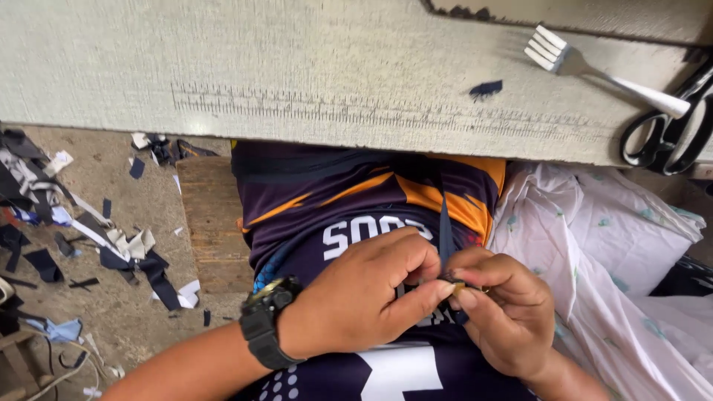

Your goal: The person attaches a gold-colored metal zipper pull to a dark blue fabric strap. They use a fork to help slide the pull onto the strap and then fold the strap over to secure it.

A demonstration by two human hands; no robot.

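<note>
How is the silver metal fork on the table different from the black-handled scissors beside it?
The silver metal fork is pale and shiny, while the black-handled scissors look dark. The fork lies fully in view, tines toward the upper left; the scissors are partly cut off by the right edge of the picture. The fork's handle end touches the scissors. Both rest on the grey work table, and neither hand is on them.

navy strip (444, 232) | narrow, dark, upright | lower end pinched over small brass piece (458, 284)
</note>
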